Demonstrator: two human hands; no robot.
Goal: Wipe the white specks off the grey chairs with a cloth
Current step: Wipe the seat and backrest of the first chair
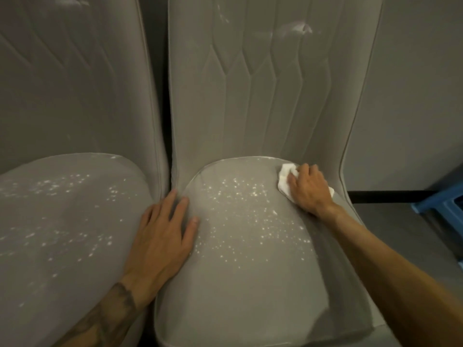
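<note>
The left hand lies flat on the near left edge of the right chair. Its fingers are straight and spread, and it holds nothing. It looks like it is steadying the seat.

White specks cover the middle of this seat. The left chair has many specks too, so I think most of the job is not done yet.

Farther back, the right hand presses the cloth onto the back right corner of the seat. Its fingers are bent over the cloth and grip it.

The cloth is white, small and bunched up. It looks soft and light, so it is best held in a wad under the palm. The seat looks soft and a bit fuzzy, so specks may stick.

A white smear sits high on the chair back.

A blue crate stands on the floor to the right. I cannot tell what is in it.
</note>
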